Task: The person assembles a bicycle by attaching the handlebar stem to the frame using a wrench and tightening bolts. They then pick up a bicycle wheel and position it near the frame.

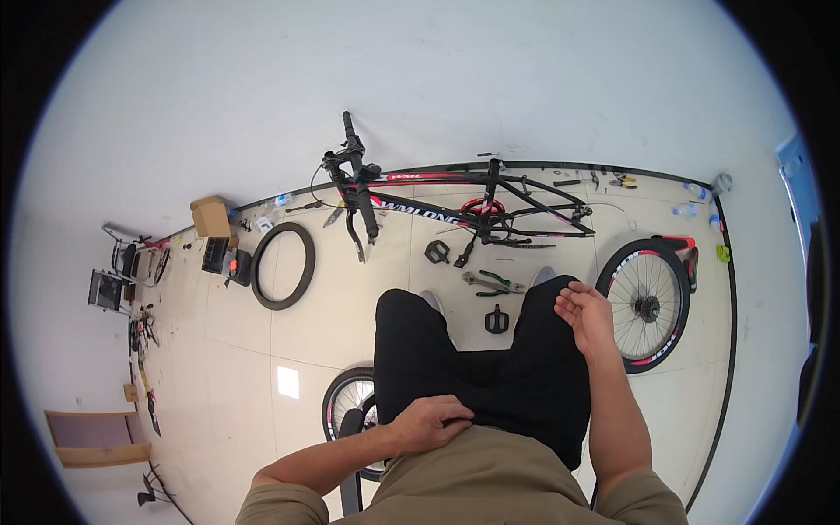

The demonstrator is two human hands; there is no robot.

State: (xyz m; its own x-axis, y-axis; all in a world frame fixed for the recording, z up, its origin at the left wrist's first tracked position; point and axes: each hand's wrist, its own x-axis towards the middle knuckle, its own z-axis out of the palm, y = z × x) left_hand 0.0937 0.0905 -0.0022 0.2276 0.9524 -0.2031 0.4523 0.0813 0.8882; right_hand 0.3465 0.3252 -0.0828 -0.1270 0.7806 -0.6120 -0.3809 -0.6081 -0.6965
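– On the pale tiles (236, 306), just past the right knee, there's a spoked wheel (647, 308), cogs side facing up at us. Can't tell if it's flat or propped a bit. How's that gonna handle?

– Not crazy heavy I reckon, just awkward one-handed. Tyre (682, 293) should be grippy, rim stiff. I'd grab the tyre on opposite sides with both hands and skip the spokes (626, 321), they're thin and could bend. Cogs are probably greasy and toothy too.

– Anyone holding it?

– Nah, I see nothing in either hand. Right hand (588, 317) is at the right knee, near the wheel, fingers bent and close together; can't tell if the thumb meets them. Left hand (429, 424) rests at the lap, on the black trousers (407, 350), fingers together and loosely curled, thumb slightly apart.

– And the small stuff?

– One pedal (496, 320) lies between the knees, green-handled pliers (500, 284) just above it. Pedal's likely dense and tough, so hold it by the body. Bike frame (420, 213) is by the wall: stiff, bulky, top tube's the handle imo.
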